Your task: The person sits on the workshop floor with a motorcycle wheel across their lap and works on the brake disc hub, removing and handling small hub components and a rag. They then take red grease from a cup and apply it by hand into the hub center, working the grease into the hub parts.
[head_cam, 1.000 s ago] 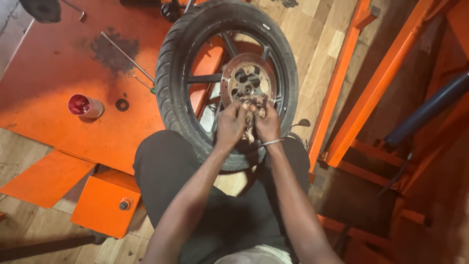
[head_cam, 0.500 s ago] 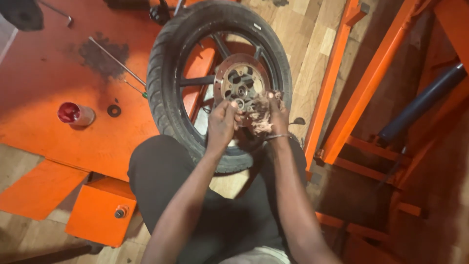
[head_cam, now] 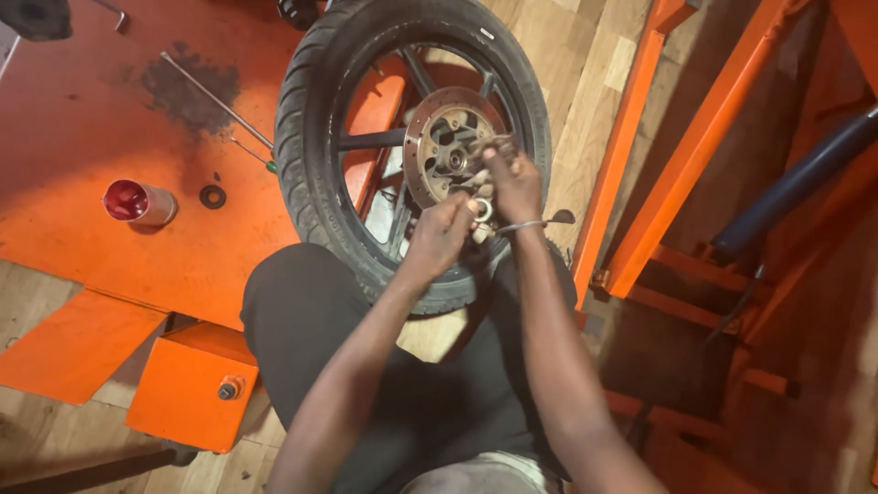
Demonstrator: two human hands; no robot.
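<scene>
Both hands work at the perforated metal brake disc (head_cam: 445, 146) of the black spoked motorcycle wheel (head_cam: 315, 155), which leans against the person's knees. The left hand (head_cam: 441, 233) has a closed grip on a small metal ring (head_cam: 482, 210); the right hand (head_cam: 512, 183) pinches at the disc's edge, its contents hidden.

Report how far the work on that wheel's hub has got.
Done: the wheel is off any bike, leaning on the person's lap. In hand: left hand and right hand work at the brake disc; a ring shows between them. Left: a washer and thin rod lie unused.
</scene>
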